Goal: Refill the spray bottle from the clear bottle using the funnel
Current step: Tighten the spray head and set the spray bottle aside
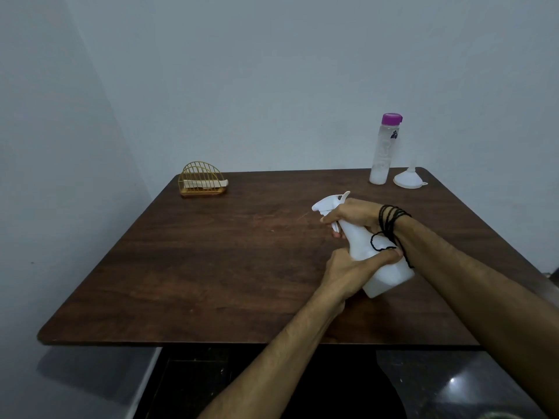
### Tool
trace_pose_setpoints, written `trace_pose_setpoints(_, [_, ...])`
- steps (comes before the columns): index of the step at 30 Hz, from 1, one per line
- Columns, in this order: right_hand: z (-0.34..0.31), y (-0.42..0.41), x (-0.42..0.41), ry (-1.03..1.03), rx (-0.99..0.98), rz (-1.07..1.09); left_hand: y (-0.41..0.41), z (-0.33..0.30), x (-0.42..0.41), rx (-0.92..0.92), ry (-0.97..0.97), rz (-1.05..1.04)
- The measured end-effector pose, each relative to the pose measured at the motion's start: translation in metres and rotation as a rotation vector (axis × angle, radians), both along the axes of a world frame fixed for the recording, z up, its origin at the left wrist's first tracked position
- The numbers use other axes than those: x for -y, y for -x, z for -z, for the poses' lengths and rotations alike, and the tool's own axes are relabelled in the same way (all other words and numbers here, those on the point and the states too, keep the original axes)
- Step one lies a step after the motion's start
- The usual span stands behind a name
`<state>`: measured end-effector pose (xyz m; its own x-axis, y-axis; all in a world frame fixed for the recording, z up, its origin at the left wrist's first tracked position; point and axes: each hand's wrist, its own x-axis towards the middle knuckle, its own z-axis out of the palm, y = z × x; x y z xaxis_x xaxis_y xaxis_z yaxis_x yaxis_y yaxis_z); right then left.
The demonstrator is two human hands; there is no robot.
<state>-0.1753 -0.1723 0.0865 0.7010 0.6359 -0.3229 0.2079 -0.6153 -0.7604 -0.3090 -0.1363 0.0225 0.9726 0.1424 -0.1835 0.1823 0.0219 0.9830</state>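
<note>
On the surface, both hands grip the sprayer, head on; bottle capped, funnel untouched.

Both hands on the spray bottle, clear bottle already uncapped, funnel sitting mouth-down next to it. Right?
Not quite: in the head view the clear bottle has its purple cap on. The rest holds: the left hand and right hand grip the spray bottle, and the funnel sits mouth-down beside the clear bottle.
</note>
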Motion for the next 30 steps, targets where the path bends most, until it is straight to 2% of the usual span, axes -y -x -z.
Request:
trace_pose_setpoints(5, [-0.006, 0.004, 0.007, -0.128, -0.007, -0.044, -0.003, -0.003, -0.003, 0.028, -0.089, 0.008])
trace_pose_setpoints(9, [-0.01, 0.003, 0.022, -0.328, 0.115, 0.024, -0.012, -0.013, -0.008, 0.086, -0.34, -0.026])
trace_pose_setpoints(12, [-0.004, 0.003, 0.036, -0.374, 0.203, 0.062, -0.029, -0.026, -0.018, 0.151, -0.509, -0.104])
trace_pose_setpoints(16, [0.015, -0.006, 0.048, -0.369, 0.361, 0.063, -0.065, -0.032, -0.04, 0.251, -0.594, -0.2])
trace_pose_setpoints(18, [0.024, -0.014, 0.049, -0.381, 0.378, 0.094, -0.092, -0.024, -0.051, 0.259, -0.634, -0.242])
trace_pose_setpoints(24, [0.048, -0.063, 0.041, -0.393, 0.306, 0.213, -0.225, 0.028, -0.085, 0.211, -0.792, -0.333])
trace_pose_setpoints(27, [0.059, -0.101, 0.03, -0.415, 0.228, 0.279, -0.236, 0.005, -0.08, 0.194, -0.832, -0.285])
trace_pose_setpoints(30, [0.063, -0.136, 0.021, -0.472, 0.161, 0.328, -0.249, -0.01, -0.073, 0.193, -0.765, -0.191])
